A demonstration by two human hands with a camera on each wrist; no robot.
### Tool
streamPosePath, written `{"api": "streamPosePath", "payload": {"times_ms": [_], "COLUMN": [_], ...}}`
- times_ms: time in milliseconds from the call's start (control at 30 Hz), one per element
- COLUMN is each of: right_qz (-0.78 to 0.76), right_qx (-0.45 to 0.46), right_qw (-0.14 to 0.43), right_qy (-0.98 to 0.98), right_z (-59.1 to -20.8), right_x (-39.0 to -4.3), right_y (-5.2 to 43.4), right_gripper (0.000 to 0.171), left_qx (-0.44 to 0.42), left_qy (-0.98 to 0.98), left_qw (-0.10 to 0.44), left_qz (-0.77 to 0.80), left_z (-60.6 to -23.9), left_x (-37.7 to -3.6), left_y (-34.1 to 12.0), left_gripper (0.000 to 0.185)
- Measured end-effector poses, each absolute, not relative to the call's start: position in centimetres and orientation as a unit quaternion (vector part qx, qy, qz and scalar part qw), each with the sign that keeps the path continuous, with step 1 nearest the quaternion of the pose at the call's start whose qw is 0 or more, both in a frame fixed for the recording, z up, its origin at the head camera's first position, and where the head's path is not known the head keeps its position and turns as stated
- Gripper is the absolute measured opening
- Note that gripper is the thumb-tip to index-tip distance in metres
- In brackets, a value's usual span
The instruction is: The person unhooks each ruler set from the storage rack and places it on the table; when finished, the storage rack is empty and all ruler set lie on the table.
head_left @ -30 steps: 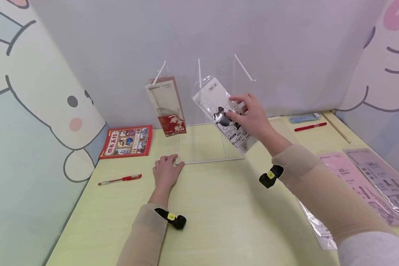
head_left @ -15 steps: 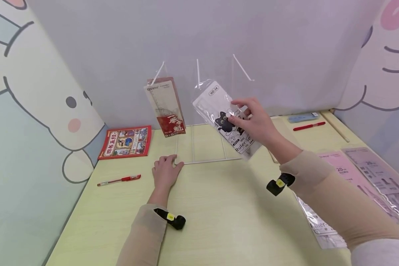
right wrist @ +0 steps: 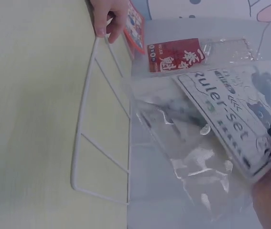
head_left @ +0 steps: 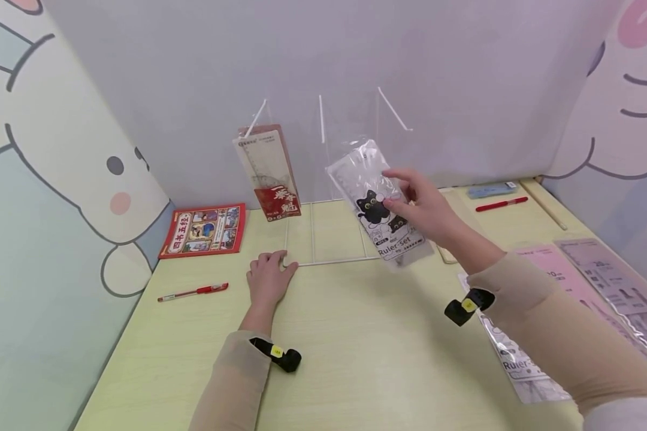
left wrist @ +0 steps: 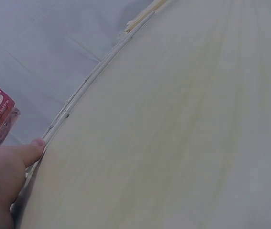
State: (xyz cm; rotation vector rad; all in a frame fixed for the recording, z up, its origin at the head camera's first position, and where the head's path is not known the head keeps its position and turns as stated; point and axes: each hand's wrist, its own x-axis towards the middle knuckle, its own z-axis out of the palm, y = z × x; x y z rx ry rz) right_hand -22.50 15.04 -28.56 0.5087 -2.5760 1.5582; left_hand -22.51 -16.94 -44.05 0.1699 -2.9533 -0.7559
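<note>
My right hand pinches a clear ruler-set packet with a black cat on its card, tilted in the air just right of the middle hook of a white wire rack. The packet hangs free of the hooks. On the left hook hangs a red-bottomed ruler packet. My left hand lies flat on the table, its fingertips pressing the front left corner of the rack's base.
A red book and a red pen lie at the left. Pink and grey ruler packets lie at the right, with another cat packet beside my forearm. At the back right are a second red pen and a blue item.
My right hand has drawn the cat packet away from the middle hook, down and to the right. The left hand has stayed on the rack's corner.
</note>
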Motion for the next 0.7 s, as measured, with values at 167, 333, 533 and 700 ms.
{"api": "streamPosePath", "payload": {"times_ms": [167,333,533,700], "right_qz": [0.472,0.472,0.445,0.395], "right_qx": [0.170,0.180,0.186,0.182], "right_qw": [-0.010,-0.063,-0.100,-0.109], "right_qy": [-0.865,-0.860,-0.871,-0.894], "right_z": [-29.3,-30.5,-32.5,-34.1], "right_x": [-22.1,-22.1,-21.9,-21.4], "right_y": [16.1,17.2,19.0,20.4], "right_gripper": [0.056,0.065,0.069,0.073], "left_qx": [0.056,0.057,0.058,0.059], "left_qy": [-0.965,-0.966,-0.966,-0.967], "left_qw": [0.046,0.045,0.040,0.039], "left_qz": [-0.252,-0.250,-0.247,-0.246], "left_z": [-44.1,-44.1,-44.0,-44.0], "left_x": [-22.5,-22.5,-22.6,-22.5], "left_y": [-16.9,-16.9,-16.9,-16.9], "left_gripper": [0.053,0.053,0.054,0.054]}}
